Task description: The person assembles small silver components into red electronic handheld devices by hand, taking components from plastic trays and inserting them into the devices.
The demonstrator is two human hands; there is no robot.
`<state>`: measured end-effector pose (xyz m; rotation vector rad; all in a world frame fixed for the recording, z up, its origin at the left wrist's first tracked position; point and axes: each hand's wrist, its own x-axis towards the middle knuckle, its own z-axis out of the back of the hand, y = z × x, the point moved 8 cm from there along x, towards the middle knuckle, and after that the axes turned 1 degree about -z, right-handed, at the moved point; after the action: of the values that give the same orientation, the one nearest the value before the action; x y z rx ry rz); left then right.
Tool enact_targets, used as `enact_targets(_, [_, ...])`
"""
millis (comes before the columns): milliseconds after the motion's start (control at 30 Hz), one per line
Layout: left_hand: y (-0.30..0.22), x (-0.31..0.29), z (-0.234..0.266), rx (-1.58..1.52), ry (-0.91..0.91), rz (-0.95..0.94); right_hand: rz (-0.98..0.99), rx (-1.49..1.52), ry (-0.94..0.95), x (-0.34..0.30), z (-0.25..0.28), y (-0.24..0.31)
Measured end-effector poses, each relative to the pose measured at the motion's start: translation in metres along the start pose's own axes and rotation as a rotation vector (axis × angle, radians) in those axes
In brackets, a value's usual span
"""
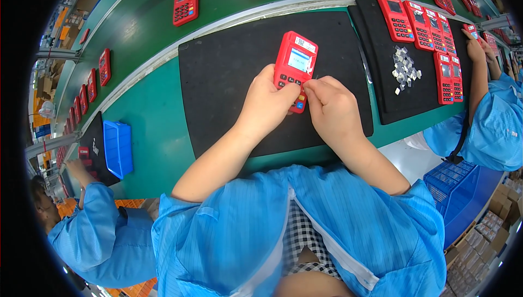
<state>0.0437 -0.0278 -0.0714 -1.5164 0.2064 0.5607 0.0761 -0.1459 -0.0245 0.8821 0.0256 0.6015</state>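
Note:
My left hand (265, 101) is wrapped round a red handheld payment terminal (289, 67), its thumb lying across the keypad. The terminal is tilted a little, and its small screen is lit. My right hand (336, 110) is closed in a pinch at the terminal's right edge, beside the keys. Whatever those fingertips hold, if anything, is hidden. Beneath both hands lies a black mat (220, 71) on the green bench.
More red terminals (394, 16) rest on a second black mat at right, beside a scatter of small clear and whitish pieces (405, 71). A green conveyor (141, 30) carries several terminals. A blue bin (117, 149) stands at left. Co-workers in blue sit on both sides.

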Motion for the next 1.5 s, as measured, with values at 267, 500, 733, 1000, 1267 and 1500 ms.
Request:
enact_targets(267, [0.007, 0.001, 0.003, -0.18, -0.011, 0.035, 0.03, 0.217, 0.042, -0.017, 0.003, -0.009])
enact_targets(500, [0.009, 0.008, 0.004, -0.327, -0.066, -0.081, 0.41, -0.213, 0.074, -0.045, -0.005, 0.03])
enact_targets(733, [0.012, 0.008, 0.017, -0.33, -0.057, -0.094, 0.216, 0.133, 0.029, -0.021, 0.04, -0.001])
enact_targets(1000, [-0.064, -0.033, -0.036, 1.102, 0.144, -0.877, -0.249, -0.161, -0.283, -0.04, 0.144, -0.103])
enact_targets(1267, [-0.055, -0.023, -0.008, 0.706, 0.056, -0.804, -0.307, -0.283, -0.111, -0.017, 0.133, -0.105])
enact_targets(1500, [-0.048, -0.016, -0.009, 0.586, 0.084, -0.837, 0.273, 0.094, 0.052, 0.014, 0.058, 0.017])
